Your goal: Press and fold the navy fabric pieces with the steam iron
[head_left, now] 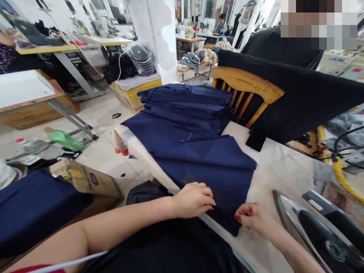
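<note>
A navy blue fabric piece (199, 159) lies spread on the padded ironing table (281, 170). My left hand (193, 199) rests on its near edge with fingers curled, pressing the cloth down. My right hand (254, 218) pinches the fabric's near corner between thumb and fingers. Behind the flat piece, more navy pleated fabric (187, 100) is piled at the table's far end.
A steam iron (318, 231) sits at the right near me. A black phone (256, 138) lies by a wooden chair (247, 89) draped with black cloth. A cardboard box (85, 180) and navy cloth (34, 208) are at left on the floor. A person sits far back.
</note>
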`<action>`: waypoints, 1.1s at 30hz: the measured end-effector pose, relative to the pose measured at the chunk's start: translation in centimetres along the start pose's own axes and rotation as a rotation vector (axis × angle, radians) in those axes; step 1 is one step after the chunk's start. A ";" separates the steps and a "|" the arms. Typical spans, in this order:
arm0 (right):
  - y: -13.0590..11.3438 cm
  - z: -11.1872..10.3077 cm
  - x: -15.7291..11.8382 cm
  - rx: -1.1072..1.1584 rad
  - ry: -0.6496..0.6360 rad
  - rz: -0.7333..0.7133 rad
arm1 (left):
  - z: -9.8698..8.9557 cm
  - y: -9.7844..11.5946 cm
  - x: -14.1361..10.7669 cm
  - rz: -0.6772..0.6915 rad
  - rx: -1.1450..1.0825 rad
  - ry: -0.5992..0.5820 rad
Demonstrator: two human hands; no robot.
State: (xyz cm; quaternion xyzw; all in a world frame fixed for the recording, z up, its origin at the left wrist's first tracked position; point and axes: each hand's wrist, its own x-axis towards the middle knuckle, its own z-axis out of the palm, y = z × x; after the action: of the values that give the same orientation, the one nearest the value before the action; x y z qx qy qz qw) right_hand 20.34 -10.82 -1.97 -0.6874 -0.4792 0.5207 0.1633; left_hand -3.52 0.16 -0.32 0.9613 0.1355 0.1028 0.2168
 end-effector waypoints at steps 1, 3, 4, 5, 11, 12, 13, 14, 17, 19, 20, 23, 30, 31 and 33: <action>-0.1 -0.1 0.0 0.006 -0.001 0.001 | 0.1 0.1 0.2 -0.009 0.024 0.005; -0.5 -0.5 -0.1 0.016 0.008 -0.008 | 0.3 0.2 0.5 -0.024 0.068 0.008; -0.9 -0.8 -0.3 0.019 0.022 -0.023 | 0.4 0.2 0.7 -0.034 0.085 0.008; -1.2 -1.1 -0.5 0.009 0.038 -0.043 | 0.4 0.2 0.9 -0.048 0.099 0.009; -1.6 -2.9 -0.2 -0.143 0.232 -0.158 | 0.8 -0.6 2.9 -0.154 0.210 0.039; -1.4 -3.0 0.2 -0.141 0.268 -0.152 | 0.9 -0.8 3.2 -0.164 0.242 0.057; -1.1 -3.0 0.7 -0.139 0.290 -0.140 | 0.9 -0.8 3.5 -0.168 0.272 0.081; -0.9 -3.0 1.3 -0.143 0.298 -0.129 | 1.0 -0.8 3.6 -0.164 0.295 0.107; -0.4 -3.0 2.4 -0.172 0.306 -0.108 | 1.5 0.1 3.5 -0.078 0.305 0.159; -0.3 -3.2 2.7 -0.201 0.291 -0.092 | 2.0 1.2 3.2 -0.003 0.285 0.154; -0.2 -3.2 2.7 -0.215 0.282 -0.084 | 2.4 1.8 3.1 0.023 0.275 0.146; 0.0 -3.2 2.8 -0.254 0.272 -0.068 | 3.5 3.3 3.0 0.044 0.248 0.131; -1.1 -4.1 1.4 -0.286 0.366 -0.058 | 4.8 3.6 3.4 0.061 0.193 0.108; -1.7 -5.0 0.4 -0.292 0.432 -0.058 | 4.8 3.5 3.4 0.067 0.188 0.107; -2.6 -7.6 -2.1 -0.359 0.641 -0.029 | 4.9 3.5 3.4 0.074 0.179 0.105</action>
State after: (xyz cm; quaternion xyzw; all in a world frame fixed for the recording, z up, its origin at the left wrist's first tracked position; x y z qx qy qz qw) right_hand 25.73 -9.18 4.16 -0.8265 -0.4973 0.1843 0.1890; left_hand 1.64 -3.71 -2.64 0.9745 0.1196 0.1485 0.1186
